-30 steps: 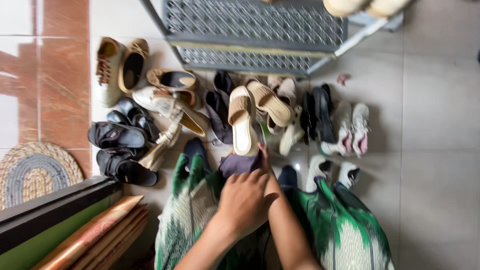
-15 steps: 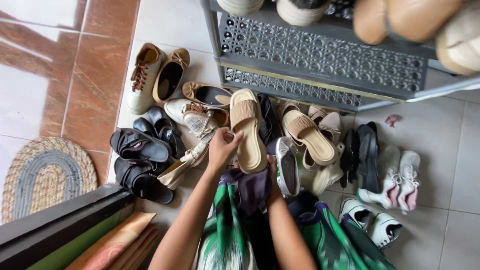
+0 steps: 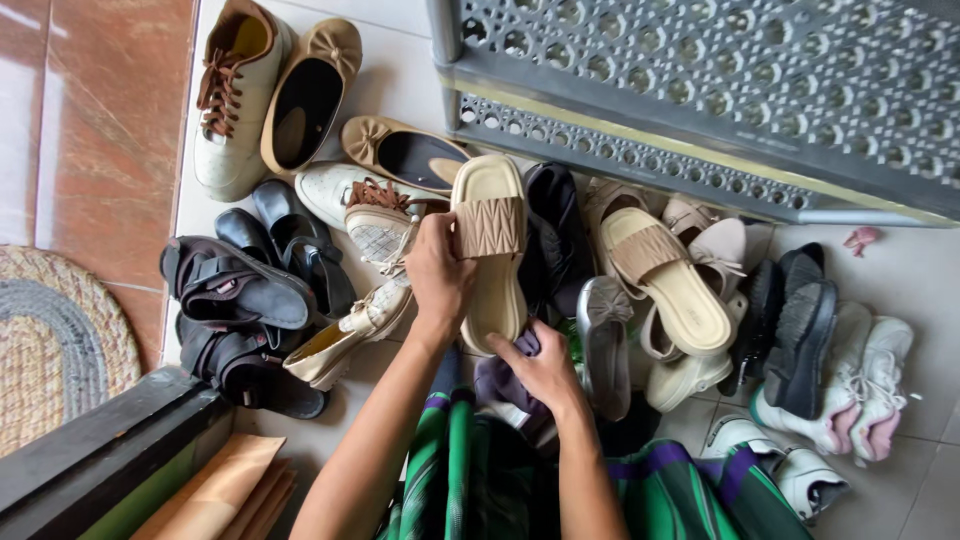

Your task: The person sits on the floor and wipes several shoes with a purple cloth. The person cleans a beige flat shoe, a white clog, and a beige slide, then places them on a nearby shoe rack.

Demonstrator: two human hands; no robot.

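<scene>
Two hands are busy in a heap of shoes on the pale tiled floor [image 3: 930, 270]. Nearest, the right hand [image 3: 540, 372] is closed on a purple cloth [image 3: 500, 380], pressed against the heel end of a beige platform slide sandal with a quilted strap [image 3: 490, 250]. Just beyond it the left hand [image 3: 438, 275] grips that sandal's left edge, fingers curled round the sole, holding it tilted up off the pile. To wipe it well, I'd say keep that grip firm and work the cloth along the sole. Right of the hands lies its matching beige slide [image 3: 665, 280]; left, black strapped sandals [image 3: 235, 285]. Farthest off stands a grey perforated metal shoe rack [image 3: 720, 90].
</scene>
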